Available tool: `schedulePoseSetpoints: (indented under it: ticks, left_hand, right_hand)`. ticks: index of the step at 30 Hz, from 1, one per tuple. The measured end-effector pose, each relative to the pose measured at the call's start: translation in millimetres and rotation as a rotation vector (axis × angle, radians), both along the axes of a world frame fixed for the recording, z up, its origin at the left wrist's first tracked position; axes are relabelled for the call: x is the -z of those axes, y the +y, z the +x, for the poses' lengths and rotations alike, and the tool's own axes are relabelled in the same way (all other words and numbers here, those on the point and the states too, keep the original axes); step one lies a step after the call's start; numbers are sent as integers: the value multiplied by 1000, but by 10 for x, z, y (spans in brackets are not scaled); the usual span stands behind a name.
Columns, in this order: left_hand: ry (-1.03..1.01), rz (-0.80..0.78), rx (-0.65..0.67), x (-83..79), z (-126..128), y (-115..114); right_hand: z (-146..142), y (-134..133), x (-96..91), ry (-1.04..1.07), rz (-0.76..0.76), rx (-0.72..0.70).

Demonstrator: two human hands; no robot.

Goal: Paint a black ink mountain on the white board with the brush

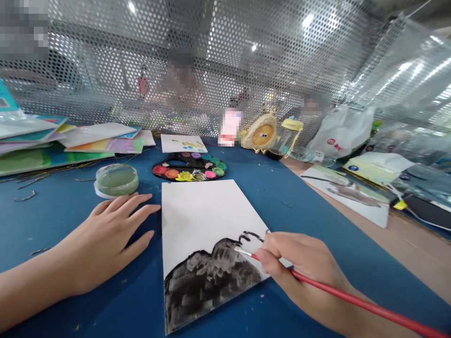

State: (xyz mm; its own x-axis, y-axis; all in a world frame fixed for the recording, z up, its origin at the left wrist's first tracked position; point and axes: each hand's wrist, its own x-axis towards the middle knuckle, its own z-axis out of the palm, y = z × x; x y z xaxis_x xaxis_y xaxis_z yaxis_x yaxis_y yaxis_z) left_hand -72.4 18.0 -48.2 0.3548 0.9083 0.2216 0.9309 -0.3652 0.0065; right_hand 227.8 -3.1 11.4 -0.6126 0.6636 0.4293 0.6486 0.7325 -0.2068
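Observation:
My right hand (303, 263) is closed around a red paintbrush (331, 289), whose tip touches the dark painted part of a white canvas board (200, 211). Black and grey paint fills the lower part of the board in rounded hill shapes, with a thin black outline running on at the right. To the left of the board, my left hand (116, 234) lies flat on the blue table with its fingers spread, fingertips close to the board's edge. Beyond that hand stands a round clear tub of greenish water (118, 180). A black paint palette (190, 166) with several colours lies behind the board.
Painted sheets (102, 138) are stacked at the back left. A yellow clock-like figure (262, 132), a yellow-lidded bottle (289, 136) and a white plastic bag (343, 129) stand along the back. Another painting (348, 192) lies at the right. A perforated metal screen (141, 56) rises behind the table.

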Motion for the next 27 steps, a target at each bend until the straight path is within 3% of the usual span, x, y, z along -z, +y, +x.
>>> schedulePoseSetpoints:
  ticks: [11,17,21,27]
  left_hand:
    - [6,-26,-15,-38,13,-5]
    - [-21,-4,-7,-18,6,-8]
    - [-15,-10,-9,-18,6,-10]
    - [5,-16,-8,-33,11,-13]
  right_hand:
    - [69,12,7,44,6,40]
    - [194,20,-46,293,-243,220]
    - [211,48,-72,215,-454,127]
    - [186,41,-41,109,-470,95]
